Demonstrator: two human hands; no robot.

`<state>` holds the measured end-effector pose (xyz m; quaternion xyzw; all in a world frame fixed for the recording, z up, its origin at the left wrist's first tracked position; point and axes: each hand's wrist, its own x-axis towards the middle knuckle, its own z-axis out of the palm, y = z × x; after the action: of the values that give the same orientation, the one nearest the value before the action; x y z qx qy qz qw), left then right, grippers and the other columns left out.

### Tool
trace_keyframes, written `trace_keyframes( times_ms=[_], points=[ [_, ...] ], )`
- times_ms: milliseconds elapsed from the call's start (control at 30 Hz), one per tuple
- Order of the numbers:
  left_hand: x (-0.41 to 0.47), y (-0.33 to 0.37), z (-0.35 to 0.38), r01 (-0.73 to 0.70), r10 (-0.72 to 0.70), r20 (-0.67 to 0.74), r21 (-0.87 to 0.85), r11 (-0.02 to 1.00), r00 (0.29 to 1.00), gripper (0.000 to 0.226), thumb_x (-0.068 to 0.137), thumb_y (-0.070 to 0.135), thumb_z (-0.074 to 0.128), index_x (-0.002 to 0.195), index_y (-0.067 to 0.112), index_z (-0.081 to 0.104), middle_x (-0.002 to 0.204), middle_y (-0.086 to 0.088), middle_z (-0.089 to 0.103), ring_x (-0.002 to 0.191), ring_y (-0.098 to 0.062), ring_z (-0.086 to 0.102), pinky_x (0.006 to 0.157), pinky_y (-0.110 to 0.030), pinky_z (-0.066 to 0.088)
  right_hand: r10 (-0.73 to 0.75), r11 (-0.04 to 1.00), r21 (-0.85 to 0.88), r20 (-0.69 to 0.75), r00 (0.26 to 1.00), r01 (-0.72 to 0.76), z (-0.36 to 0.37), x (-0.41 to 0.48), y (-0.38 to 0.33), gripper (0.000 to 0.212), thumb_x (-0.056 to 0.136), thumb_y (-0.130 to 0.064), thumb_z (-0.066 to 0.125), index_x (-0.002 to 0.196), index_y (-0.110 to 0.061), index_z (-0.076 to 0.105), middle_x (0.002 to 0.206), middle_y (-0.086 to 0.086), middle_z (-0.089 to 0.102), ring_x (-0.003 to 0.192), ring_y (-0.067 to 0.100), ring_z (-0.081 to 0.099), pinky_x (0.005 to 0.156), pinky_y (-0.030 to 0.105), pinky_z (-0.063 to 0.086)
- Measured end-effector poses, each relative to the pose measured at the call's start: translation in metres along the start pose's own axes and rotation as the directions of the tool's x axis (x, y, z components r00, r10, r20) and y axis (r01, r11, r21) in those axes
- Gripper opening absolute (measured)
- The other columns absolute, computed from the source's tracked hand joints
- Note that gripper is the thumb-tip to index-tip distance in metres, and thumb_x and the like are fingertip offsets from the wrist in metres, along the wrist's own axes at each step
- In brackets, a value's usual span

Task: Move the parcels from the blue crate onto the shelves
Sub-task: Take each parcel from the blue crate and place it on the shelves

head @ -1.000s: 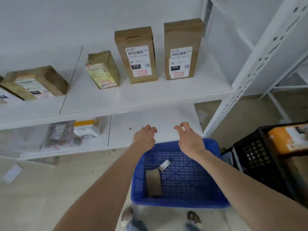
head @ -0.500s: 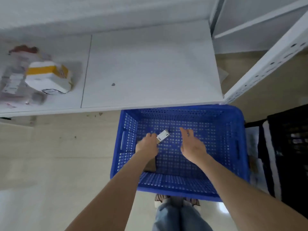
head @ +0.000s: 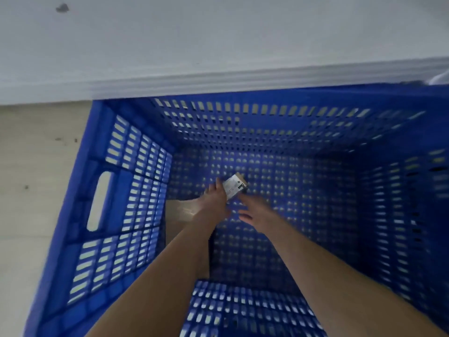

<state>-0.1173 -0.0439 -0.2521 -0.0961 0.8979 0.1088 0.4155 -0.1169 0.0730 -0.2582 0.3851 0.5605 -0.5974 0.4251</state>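
Reaches down into the blue crate (head: 136, 190) with both bare arms, from the near edge toward the middle of its perforated bottom. Touches, with the left hand (head: 215, 201), the near-left end of a small parcel (head: 235, 188) bearing a white printed label, tilted on the crate bottom close to its centre. Stretches the fingers (head: 213, 188) of that hand out along the parcel's left side; cannot tell through the motion blur whether clasping it or only laid against it. Keeps the right hand (head: 255, 212) just near and right of the same parcel, apart from it, fingers loose and spread, grasping nothing. Partly covers, with the left forearm, a flat brown parcel (head: 176, 215) lying on the bottom against the crate's left wall. Looks past the crate's far rim onto a white shelf (head: 218, 45), marked by one dark speck (head: 62, 7) at far left. Takes in pale floor (head: 36, 166) to the left, and a handle slot (head: 99, 200) cut in the left wall.
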Motion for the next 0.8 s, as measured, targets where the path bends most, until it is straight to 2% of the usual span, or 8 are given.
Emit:
trace_keyframes(
  times_ms=[133,233,300,367,500,567,700,800],
  points=[
    [0.008,0.010,0.010,-0.018,0.031,-0.093,0.142,0.990,0.995,0.069,0.088,0.022,0.061,0.143,0.007,0.024,0.146,-0.015,0.029,0.133,-0.032,0.034,0.103,-0.042,0.041,0.005,0.997,0.073,0.111,0.994,-0.013,-0.006,0.003,-0.002,0.033,0.097,-0.034,0.053,0.122,-0.012,0.054,0.127,0.012,0.057,0.123,0.032,0.052,0.094,0.036,0.046],
    [-0.027,0.013,0.000,-0.176,0.200,-0.294,0.107,0.979,0.934,0.056,0.086,0.017,0.059,0.137,0.013,0.037,0.134,-0.009,0.036,0.123,-0.028,0.038,0.095,-0.039,0.045,0.018,0.978,0.204,0.114,0.993,-0.041,-0.017,-0.028,-0.016,0.057,0.084,-0.058,0.060,0.113,-0.009,0.062,0.107,0.011,0.066,0.104,0.028,0.063,0.078,0.037,0.055],
    [-0.064,0.011,-0.018,-0.310,0.326,-0.338,0.103,0.945,0.883,0.060,0.085,0.019,0.061,0.139,0.017,0.035,0.132,-0.007,0.035,0.122,-0.025,0.036,0.095,-0.038,0.045,0.034,0.965,0.258,0.084,0.996,-0.055,-0.025,-0.061,-0.029,0.060,0.080,-0.062,0.062,0.108,-0.009,0.068,0.104,0.013,0.070,0.096,0.027,0.067,0.068,0.035,0.058],
    [-0.103,0.008,-0.041,-0.374,0.378,-0.292,0.070,0.925,0.879,0.074,0.082,0.034,0.069,0.143,0.023,0.029,0.136,-0.005,0.029,0.126,-0.023,0.034,0.100,-0.038,0.044,0.013,0.956,0.293,0.055,0.998,-0.028,-0.034,-0.102,-0.043,0.045,0.087,-0.044,0.064,0.111,-0.007,0.065,0.105,0.015,0.069,0.097,0.027,0.067,0.069,0.035,0.058],
    [-0.177,0.014,-0.106,-0.213,0.113,-0.284,-0.352,0.911,0.952,0.085,0.086,0.056,0.055,0.151,0.022,0.012,0.151,-0.006,0.021,0.133,-0.025,0.037,0.100,-0.040,0.042,-0.064,0.942,0.331,-0.006,0.998,0.062,-0.035,-0.200,-0.081,0.029,0.091,-0.018,0.061,0.117,-0.008,0.058,0.103,0.013,0.064,0.094,0.027,0.065,0.077,0.036,0.055],
    [-0.211,0.019,-0.142,-0.096,-0.037,-0.195,-0.630,0.771,0.980,0.082,0.089,0.053,0.051,0.152,0.020,0.011,0.151,-0.008,0.031,0.130,-0.026,0.044,0.103,-0.041,0.042,-0.108,0.935,0.341,0.022,0.994,0.095,-0.030,-0.255,-0.101,0.028,0.092,-0.012,0.056,0.120,-0.010,0.056,0.104,0.013,0.063,0.094,0.026,0.064,0.076,0.035,0.055],
    [-0.293,0.038,-0.225,-0.076,-0.048,-0.115,-0.868,0.491,0.992,0.056,0.089,0.041,0.060,0.136,0.013,0.045,0.124,-0.008,0.060,0.105,-0.024,0.063,0.089,-0.045,0.054,-0.160,0.907,0.406,0.090,0.983,0.111,-0.021,-0.366,-0.142,0.018,0.092,-0.004,0.051,0.107,-0.010,0.059,0.099,0.014,0.060,0.094,0.028,0.060,0.081,0.038,0.053],
    [-0.362,0.048,-0.286,-0.185,0.027,-0.192,-0.887,0.424,0.981,0.026,0.092,0.035,0.059,0.115,0.022,0.057,0.111,-0.004,0.067,0.098,-0.021,0.066,0.091,-0.046,0.053,-0.201,0.925,0.344,0.089,0.976,0.159,-0.014,-0.446,-0.174,0.012,0.091,-0.008,0.056,0.103,-0.009,0.060,0.097,0.014,0.062,0.095,0.027,0.059,0.093,0.041,0.050]
  ],
)
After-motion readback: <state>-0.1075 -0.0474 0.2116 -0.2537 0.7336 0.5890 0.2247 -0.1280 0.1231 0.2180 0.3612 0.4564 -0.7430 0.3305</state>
